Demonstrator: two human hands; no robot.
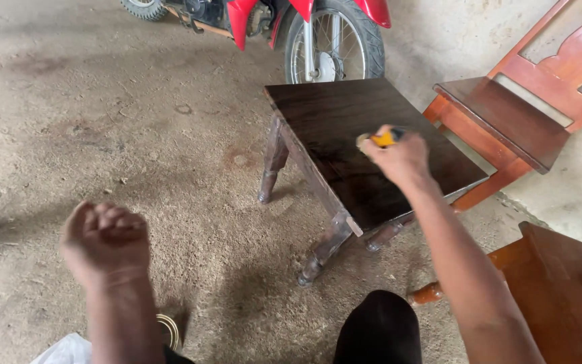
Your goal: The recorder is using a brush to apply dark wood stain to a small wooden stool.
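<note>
A small dark-stained wooden table (345,114) with turned legs stands on the concrete floor in front of me. My right hand (399,156) is over its glossy top, closed on a yellow sponge (380,139) pressed against the surface. My left hand (106,239) hangs in the air low at the left, fingers curled into a loose fist with nothing in it, well away from the table.
A red motorbike (318,27) is parked just behind the table. A reddish wooden chair (527,108) lies tipped at the right, and another reddish-brown wooden piece (560,290) sits at the lower right. My dark-clad knee (378,330) is at the bottom.
</note>
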